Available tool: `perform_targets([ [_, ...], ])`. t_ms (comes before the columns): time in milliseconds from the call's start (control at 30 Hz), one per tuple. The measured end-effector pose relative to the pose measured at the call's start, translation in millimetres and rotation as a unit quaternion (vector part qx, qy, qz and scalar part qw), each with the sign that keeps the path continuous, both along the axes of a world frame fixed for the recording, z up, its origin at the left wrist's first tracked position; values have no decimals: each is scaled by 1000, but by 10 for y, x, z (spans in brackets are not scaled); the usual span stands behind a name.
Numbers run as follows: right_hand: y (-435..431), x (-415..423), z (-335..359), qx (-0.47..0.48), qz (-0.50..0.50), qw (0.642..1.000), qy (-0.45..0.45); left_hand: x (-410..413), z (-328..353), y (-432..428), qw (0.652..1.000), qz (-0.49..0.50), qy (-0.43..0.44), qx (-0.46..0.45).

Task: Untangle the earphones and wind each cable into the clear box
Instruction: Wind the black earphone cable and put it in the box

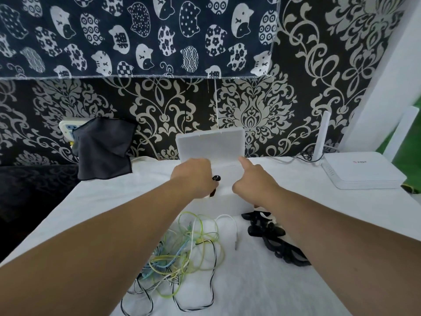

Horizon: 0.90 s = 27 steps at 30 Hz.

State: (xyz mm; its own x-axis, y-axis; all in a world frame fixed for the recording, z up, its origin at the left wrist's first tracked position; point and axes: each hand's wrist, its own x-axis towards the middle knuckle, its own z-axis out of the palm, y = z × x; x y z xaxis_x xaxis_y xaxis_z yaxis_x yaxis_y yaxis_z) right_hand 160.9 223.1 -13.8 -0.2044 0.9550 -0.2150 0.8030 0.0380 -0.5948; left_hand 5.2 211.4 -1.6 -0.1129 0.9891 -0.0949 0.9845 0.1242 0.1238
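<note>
Evidently a stowing step: the left hand [193,176] grips a black earphone [216,178] over the open clear box [211,144]. The right hand [252,181], fingers curled and thumb out, is at the box; I cannot tell if it grips anything. Next, the coloured tangle [182,252] needs patient teasing apart.

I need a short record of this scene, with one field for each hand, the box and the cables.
clear box: open, lid upright
left hand: holds black earphone at the box
right hand: fingers curled, one finger out, beside the box; grip unclear
cable tangle: green, blue, white, striped; on the table, untouched
</note>
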Motion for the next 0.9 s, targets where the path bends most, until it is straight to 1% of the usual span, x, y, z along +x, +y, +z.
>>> perform_targets([
  [133,18,-18,-10,0,6,1000,1,-57,-68,88,994,-34,76,-71],
  [233,16,-48,-8,-2,9,1000,-4,-32,-30,109,983,-57,142,-105],
  [333,13,-66,-16,-6,9,1000,-3,-29,19,132,970,-102,196,-98],
  [433,36,-62,-15,-19,0,1000,-2,-104,44,159,957,-170,231,-53],
  [467,42,-69,-6,-25,-2,1000,-6,-134,41,164,955,-186,227,-37],
  [533,44,-99,5,-31,-2,999,-20,-197,17,168,966,-194,169,-22],
  [600,41,-133,14,-24,-2,999,-28,-255,6,175,981,-172,89,-18],
  [667,46,-155,42,-9,0,1000,-25,-321,34,181,990,-140,35,4],
  [800,137,-185,111,24,13,999,-30,-434,82,142,994,-104,-13,42],
  [900,190,-179,95,16,4,1000,-17,-499,96,70,993,-92,-46,54],
])
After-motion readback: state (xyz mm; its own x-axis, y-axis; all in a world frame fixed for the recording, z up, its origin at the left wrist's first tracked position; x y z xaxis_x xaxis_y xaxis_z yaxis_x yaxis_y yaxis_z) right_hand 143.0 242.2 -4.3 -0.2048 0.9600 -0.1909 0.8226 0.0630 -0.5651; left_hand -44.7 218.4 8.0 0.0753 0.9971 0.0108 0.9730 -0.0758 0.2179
